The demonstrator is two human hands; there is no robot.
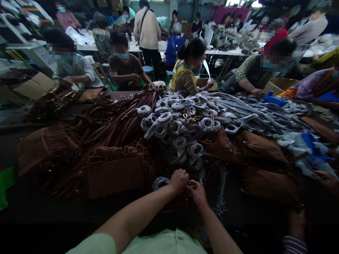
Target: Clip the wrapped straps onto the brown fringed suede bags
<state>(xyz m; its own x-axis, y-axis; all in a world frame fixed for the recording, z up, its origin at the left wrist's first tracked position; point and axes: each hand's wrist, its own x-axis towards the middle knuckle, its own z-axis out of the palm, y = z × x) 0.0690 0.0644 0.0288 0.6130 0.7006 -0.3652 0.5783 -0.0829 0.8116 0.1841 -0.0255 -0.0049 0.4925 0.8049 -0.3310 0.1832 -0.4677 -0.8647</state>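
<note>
Side by side at the near middle of the table, my left hand [179, 180] and my right hand [197, 192] meet with fingers pinched. A small shiny bit shows between the fingertips, too small and dark to name. Just left of my left hand lies a plastic-wrapped coiled strap [160, 183]. Beyond both hands rises a heap of grey-white wrapped strap coils [197, 149], with gold clasps [189, 116] among them. A brown fringed bag [116, 175] lies to the left of my hands. Small white bits [220, 206] are scattered to the right.
Brown straps [114, 127] and another fringed bag [37, 149] cover the left side. A green comb [5, 184] lies far left. More brown bags [272, 183] lie right, near a co-worker's hand and striped sleeve [298, 250]. Several co-workers sit across the table.
</note>
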